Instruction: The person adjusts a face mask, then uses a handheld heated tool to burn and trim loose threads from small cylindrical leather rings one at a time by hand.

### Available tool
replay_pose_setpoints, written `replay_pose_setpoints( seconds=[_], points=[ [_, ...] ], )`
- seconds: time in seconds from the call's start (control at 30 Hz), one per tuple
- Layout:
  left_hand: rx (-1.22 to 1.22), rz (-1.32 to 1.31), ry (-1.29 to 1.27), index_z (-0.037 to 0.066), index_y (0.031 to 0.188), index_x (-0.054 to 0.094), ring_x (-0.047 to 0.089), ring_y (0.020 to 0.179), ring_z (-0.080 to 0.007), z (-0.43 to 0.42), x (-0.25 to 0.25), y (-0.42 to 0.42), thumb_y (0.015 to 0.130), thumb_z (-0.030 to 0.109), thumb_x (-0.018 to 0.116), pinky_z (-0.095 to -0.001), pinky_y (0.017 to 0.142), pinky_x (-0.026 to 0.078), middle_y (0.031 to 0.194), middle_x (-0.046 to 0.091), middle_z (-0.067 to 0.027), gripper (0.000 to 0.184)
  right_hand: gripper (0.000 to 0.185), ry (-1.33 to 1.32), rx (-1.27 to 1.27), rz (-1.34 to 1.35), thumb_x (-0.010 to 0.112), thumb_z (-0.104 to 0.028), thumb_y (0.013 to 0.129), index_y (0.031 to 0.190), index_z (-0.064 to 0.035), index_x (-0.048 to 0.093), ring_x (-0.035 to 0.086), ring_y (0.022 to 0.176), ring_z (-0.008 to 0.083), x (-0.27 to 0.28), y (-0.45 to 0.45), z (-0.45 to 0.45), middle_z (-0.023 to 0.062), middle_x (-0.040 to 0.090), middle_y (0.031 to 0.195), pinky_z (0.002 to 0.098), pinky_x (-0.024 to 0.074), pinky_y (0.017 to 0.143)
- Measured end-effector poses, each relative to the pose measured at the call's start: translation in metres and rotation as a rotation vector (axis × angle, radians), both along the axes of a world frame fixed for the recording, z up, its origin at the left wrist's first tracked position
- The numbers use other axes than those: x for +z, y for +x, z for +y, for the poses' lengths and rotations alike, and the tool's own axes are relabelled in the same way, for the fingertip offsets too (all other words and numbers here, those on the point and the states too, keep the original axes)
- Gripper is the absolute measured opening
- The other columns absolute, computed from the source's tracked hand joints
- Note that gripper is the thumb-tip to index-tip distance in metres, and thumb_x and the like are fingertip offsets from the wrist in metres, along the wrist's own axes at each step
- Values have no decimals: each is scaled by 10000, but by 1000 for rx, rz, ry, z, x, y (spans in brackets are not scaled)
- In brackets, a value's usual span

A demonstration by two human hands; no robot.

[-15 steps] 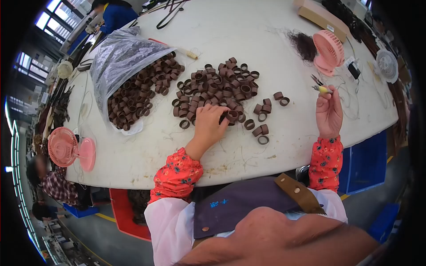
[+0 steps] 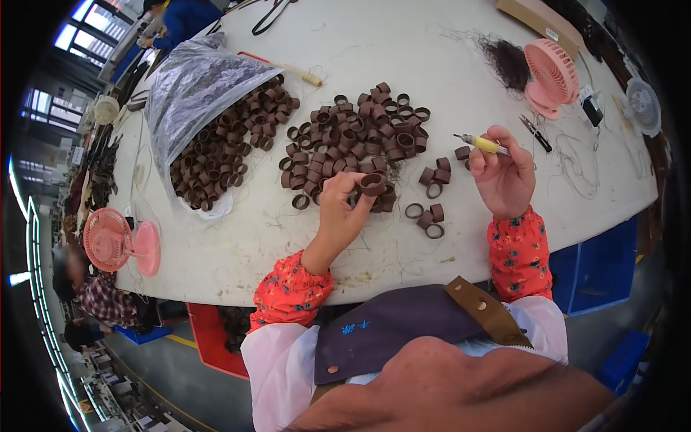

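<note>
Between the thumb and fingers of my left hand (image 2: 341, 216) is a brown ring (image 2: 373, 185), a short band like a leather loop, raised at the near edge of a loose pile of brown rings (image 2: 335, 140). My right hand (image 2: 506, 176) grips a slim pointed tool (image 2: 484, 145) with a yellow grip, its dark tip aimed left toward the pile. Several more rings (image 2: 435, 175) lie between my two hands. Dark-handled snips (image 2: 536, 135) rest on the table beyond my right hand.
A clear plastic bag (image 2: 198, 93) spills many rings at the left. Pink fans (image 2: 553, 75) stand at right and, with another pink fan (image 2: 108, 239), at left. Dark threads (image 2: 506, 63) lie at the back. Blue bins (image 2: 594, 263) and a red bin (image 2: 212, 342) stand below the table edge.
My left hand has lifted a ring from the pile's edge. My right hand has come left with the yellow tool, away from the snips, and its tip now points left.
</note>
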State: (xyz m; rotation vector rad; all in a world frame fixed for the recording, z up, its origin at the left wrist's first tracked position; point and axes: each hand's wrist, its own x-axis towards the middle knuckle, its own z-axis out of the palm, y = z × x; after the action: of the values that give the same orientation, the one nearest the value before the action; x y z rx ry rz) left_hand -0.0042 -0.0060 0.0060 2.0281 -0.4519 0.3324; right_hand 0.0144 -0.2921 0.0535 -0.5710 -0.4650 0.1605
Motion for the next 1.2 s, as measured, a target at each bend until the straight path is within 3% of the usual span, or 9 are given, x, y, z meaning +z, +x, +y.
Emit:
replay_pose_setpoints(
  seconds=[0.13,0.3,0.4,0.47,0.53,0.63,0.93,1.03,1.2],
  points=[
    [-5,-74,233,101,950,677,557,900,-207,-1,17,-6,788,86,686,-339,856,379,915,669,-20,163,336,-108,-85,52,414,-215,1002,1250,9,455,616,999,309,9,-5,6,141,615,1023,415,516,896],
    [33,-207,443,98,1007,671,550,989,-241,-5,47,-14,730,27,667,-358,883,380,1026,664,-54,286,262,-79,-146,-21,422,-209,1010,1196,-31,473,599,1025,298,-11,5,-2,122,624,1010,424,504,904],
    [-326,-1,60,80,1053,662,563,1015,-257,-5,77,-28,762,14,647,-377,897,395,1078,659,-94,299,232,-123,-167,-56,432,-210,1009,1167,-47,479,588,997,257,-11,6,0,99,616,984,409,484,900],
    [-794,289,-330,53,1078,657,580,1000,-268,-4,95,-42,830,70,663,-390,898,411,1109,657,-117,249,223,-158,-184,-54,437,-214,1008,1156,-52,481,579,969,232,-8,6,3,84,607,963,400,470,896],
    [-1192,362,-564,29,1084,657,593,976,-269,-10,102,-50,889,186,672,-393,900,416,1107,655,-141,251,220,-185,-203,-30,441,-219,1007,1149,-55,481,567,940,214,-6,3,5,71,595,941,394,457,891],
    [-1351,590,-752,29,1056,671,593,938,-259,-19,110,-64,889,279,687,-386,882,412,1080,662,-133,301,223,-202,-209,-17,447,-225,1004,1147,-56,479,565,912,203,-8,4,5,64,586,927,390,456,879],
    [-1312,563,-785,65,910,688,571,828,-196,-23,108,-66,880,303,697,-338,769,380,940,679,-74,240,225,-236,-244,-23,459,-239,999,1125,-53,478,566,851,184,-8,3,5,71,584,911,371,449,841],
    [-1303,592,-692,65,858,670,555,797,-194,-19,108,-66,879,308,698,-334,763,379,892,675,-62,246,231,-255,-249,-20,461,-244,997,1123,-51,480,564,839,183,-7,3,6,78,586,907,370,449,835],
    [-1374,538,-706,7,828,629,529,835,-208,-17,110,-62,828,233,728,-338,762,426,863,635,-68,247,229,-264,-252,-24,461,-241,996,1118,-49,482,562,834,182,-7,3,7,83,587,907,374,450,831]
  ],
)
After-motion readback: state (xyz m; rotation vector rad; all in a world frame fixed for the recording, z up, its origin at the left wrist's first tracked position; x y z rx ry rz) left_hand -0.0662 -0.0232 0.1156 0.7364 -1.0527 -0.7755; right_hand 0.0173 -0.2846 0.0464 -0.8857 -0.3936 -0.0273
